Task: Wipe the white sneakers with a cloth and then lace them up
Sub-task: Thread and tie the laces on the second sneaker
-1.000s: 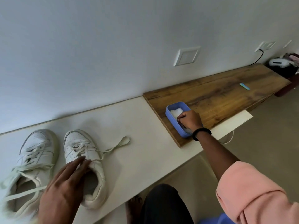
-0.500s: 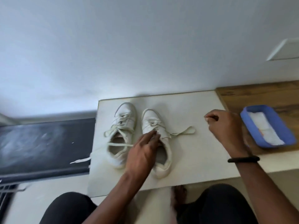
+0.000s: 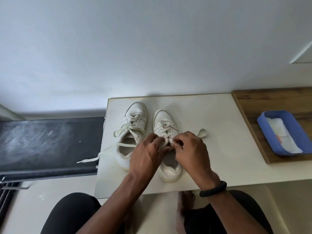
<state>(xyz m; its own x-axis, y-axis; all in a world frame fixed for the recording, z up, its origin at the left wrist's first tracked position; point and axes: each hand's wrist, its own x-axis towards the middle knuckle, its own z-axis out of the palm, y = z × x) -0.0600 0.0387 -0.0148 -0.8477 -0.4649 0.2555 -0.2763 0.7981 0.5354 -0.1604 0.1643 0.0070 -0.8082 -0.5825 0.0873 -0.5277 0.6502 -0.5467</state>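
White tabletop (image 3: 216, 115) bears two sneakers (image 3: 135, 115) (image 3: 164, 119); two hands (image 3: 146, 156) (image 3: 190, 152) pinch one lace (image 3: 201, 133).

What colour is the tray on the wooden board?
Blue. The tray sits on the wooden board at right, best seen in the head view.

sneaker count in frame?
2. Left sneaker on the white table near its left edge, laces loose; right sneaker beside it, where the left hand and right hand pinch its lace. None looks hidden.
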